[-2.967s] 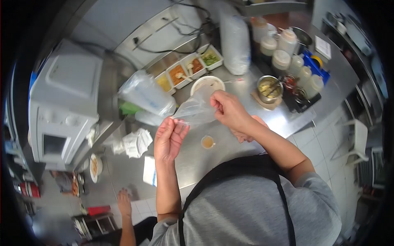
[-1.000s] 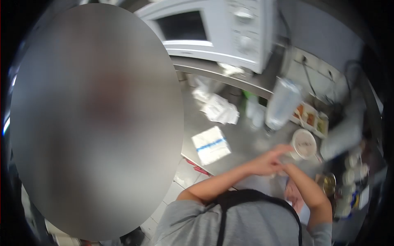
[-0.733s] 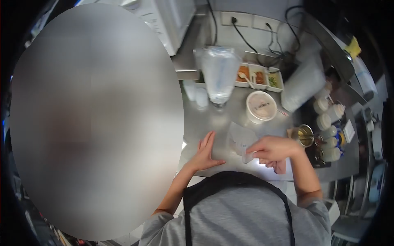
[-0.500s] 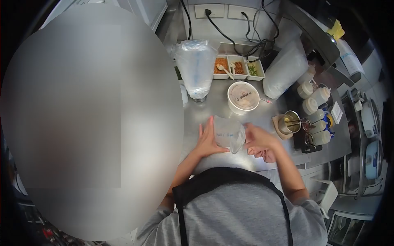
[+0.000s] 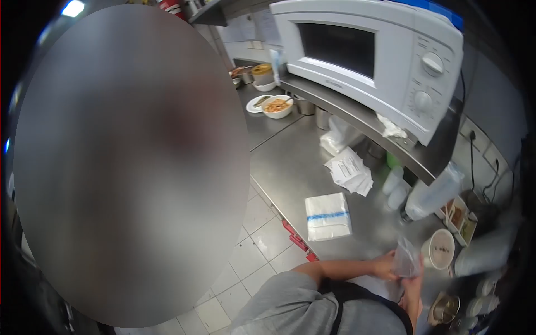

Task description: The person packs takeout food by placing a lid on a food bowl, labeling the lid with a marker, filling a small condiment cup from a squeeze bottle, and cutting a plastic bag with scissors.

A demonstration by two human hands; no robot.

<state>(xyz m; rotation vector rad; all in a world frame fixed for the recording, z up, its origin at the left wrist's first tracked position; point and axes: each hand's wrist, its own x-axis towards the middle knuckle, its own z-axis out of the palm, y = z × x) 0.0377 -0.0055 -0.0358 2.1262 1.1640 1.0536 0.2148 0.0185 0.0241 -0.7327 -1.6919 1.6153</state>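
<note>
Low at the right of the head view, my two hands are together at the counter's edge around a clear plastic bag (image 5: 406,259). My left hand (image 5: 385,266) grips it from the left, its fingers closed on the plastic. At the lower right of the bag, my right hand (image 5: 414,285) holds it too, partly blurred and partly hidden by the film. Just beyond the hands stands a white round tub (image 5: 438,249) with a lid that has handwriting on it.
A pack of white napkins (image 5: 328,218) and a stack of paper slips (image 5: 350,172) lie on the steel counter (image 5: 290,162). Above, a white microwave (image 5: 357,56) stands on a shelf. Bowls of food (image 5: 277,106) are farther back. A grey blur covers the left side.
The view has swung to the left, so the microwave, napkins and paper slips now show. My hands and the clear bag appear at the lower right, still together.
</note>
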